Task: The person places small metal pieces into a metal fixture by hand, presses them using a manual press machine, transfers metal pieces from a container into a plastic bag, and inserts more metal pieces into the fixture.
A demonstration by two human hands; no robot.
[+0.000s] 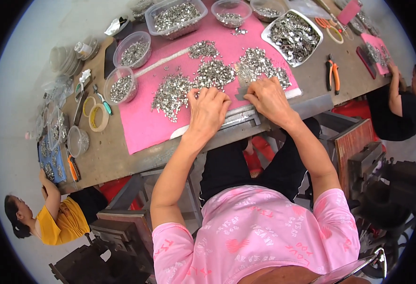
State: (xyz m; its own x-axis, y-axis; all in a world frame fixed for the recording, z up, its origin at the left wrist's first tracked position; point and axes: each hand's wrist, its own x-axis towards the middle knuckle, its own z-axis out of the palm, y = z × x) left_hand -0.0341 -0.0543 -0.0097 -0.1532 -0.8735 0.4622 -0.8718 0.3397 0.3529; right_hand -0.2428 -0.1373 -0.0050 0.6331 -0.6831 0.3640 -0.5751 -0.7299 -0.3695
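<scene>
On the pink mat [139, 128] lie several heaps of small shiny metal pieces. My left hand [207, 112] is at the near edge of the left heap [170, 94], its fingers curled and closed; whatever they pinch is hidden. To its right, my right hand [270, 98] bends its fingers down beside a small flat grey piece [241, 93]. Its fingertips are pressed together, and what they grip is too small to make out. Another heap of metal pieces [255, 64] lies just beyond my right hand, and a middle heap [215, 73] lies past my left.
Clear tubs [177, 33] of metal pieces stand along the far side, with a white dish [293, 38] at the right. Orange-handled pliers [333, 73] and tape rolls [98, 118] lie on the table. Other people work at the left [61, 217] and right [397, 104].
</scene>
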